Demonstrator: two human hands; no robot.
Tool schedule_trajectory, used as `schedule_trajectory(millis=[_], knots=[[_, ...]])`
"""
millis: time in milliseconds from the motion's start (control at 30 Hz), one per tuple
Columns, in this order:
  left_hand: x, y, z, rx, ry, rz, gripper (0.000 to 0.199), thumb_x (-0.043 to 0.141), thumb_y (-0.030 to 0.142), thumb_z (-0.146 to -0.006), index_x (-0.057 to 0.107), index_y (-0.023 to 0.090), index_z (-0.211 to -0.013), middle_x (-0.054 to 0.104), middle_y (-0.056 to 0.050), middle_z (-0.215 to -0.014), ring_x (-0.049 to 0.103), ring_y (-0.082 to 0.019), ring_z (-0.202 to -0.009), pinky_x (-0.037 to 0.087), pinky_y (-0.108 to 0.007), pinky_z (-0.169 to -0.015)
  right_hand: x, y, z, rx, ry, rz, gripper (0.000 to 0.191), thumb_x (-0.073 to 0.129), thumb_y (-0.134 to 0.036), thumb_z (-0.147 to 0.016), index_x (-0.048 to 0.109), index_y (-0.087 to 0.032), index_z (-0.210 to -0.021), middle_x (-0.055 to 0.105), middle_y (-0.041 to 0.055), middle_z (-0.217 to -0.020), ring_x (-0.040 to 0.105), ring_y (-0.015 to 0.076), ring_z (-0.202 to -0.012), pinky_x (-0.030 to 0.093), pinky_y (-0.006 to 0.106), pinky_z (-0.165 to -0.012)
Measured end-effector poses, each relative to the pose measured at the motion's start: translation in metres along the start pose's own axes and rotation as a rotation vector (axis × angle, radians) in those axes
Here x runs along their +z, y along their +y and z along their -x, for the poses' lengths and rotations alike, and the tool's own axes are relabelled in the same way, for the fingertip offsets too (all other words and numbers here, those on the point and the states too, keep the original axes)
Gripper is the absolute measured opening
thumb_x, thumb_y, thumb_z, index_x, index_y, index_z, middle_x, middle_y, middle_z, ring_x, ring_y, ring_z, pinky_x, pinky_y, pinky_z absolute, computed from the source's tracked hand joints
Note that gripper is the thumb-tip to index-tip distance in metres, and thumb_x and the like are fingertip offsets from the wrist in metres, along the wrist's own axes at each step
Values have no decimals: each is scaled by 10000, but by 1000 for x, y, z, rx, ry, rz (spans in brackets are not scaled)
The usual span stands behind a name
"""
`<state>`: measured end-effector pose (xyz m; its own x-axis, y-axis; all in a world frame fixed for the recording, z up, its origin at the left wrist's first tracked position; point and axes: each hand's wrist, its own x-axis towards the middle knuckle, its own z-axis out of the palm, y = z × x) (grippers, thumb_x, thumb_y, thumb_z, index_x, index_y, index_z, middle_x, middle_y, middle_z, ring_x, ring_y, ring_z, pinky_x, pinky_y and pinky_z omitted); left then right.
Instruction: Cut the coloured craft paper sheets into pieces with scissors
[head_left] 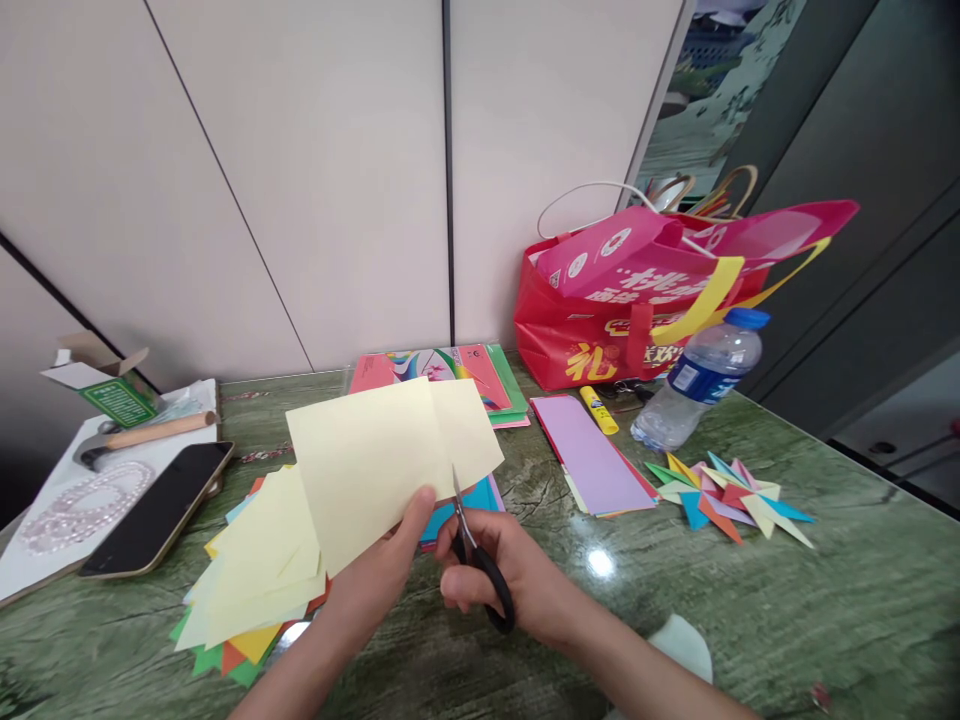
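My left hand (pixel 405 530) grips a pale yellow sheet of paper (pixel 367 465) by its lower edge, thumb on top. My right hand (pixel 502 570) is closed around black-handled scissors (pixel 491 590). Their blades sit at a cut in the sheet's lower edge, and the part to the right stands slightly off from the larger left part. Under the hands lies blue paper (pixel 480 497), mostly covered. To the left is a messy pile of coloured paper pieces (pixel 259 570) with pale yellow ones uppermost.
Behind the sheet lies a coloured-paper pack (pixel 480 370). Rightward are purple strips (pixel 596 455), a yellow glue stick (pixel 598 410), a water bottle (pixel 697 380), folded paper pieces (pixel 731 492) and a red bag (pixel 570 330). On the left are a phone (pixel 161 510), beads (pixel 86 505) and a green box (pixel 120 395).
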<state>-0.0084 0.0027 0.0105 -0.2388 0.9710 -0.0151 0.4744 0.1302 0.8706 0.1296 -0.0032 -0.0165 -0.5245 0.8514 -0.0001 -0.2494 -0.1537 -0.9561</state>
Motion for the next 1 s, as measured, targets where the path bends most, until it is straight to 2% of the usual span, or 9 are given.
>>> schedule_trajectory(millis=[200,367,500,667,1000], knots=[[1,-5,-2,55,29,2,509,449,541,-722,587,186,-1059,547,-66,-1206,377,-226,-1213,181,-370,-1054,0,2,-1,9,-1,-2,351,692,-439,-606,512,-161,-723,490,-61,-480,412,73,-423,319,201,-437],[2,-5,-2,72,20,-37,492,432,535,-729,594,190,-1040,558,-69,-1190,357,-220,-1227,156,-369,-1063,-1,3,-1,-8,3,-4,370,701,-439,-604,515,-159,-760,475,-59,-508,392,73,-452,287,201,-448],[3,-3,1,45,43,-25,473,475,521,-703,598,203,-1031,567,-59,-1178,364,-224,-1224,174,-366,-1060,-2,1,-1,-21,-3,-9,454,722,-470,-567,530,-149,-824,439,-52,-578,319,68,-497,235,203,-452],[3,-2,3,52,66,-24,416,511,478,-699,602,232,-1021,616,-33,-1105,414,-211,-1189,219,-351,-1045,-1,-1,0,-41,-15,-29,457,711,-483,-581,523,-155,-837,439,-40,-618,344,82,-536,263,214,-487],[4,-2,3,63,68,-34,480,470,516,-693,586,194,-1031,569,-64,-1169,372,-225,-1216,186,-361,-1057,-2,1,-1,-47,1,-1,450,697,-507,-579,517,-157,-797,393,-57,-572,302,75,-510,224,212,-466]])
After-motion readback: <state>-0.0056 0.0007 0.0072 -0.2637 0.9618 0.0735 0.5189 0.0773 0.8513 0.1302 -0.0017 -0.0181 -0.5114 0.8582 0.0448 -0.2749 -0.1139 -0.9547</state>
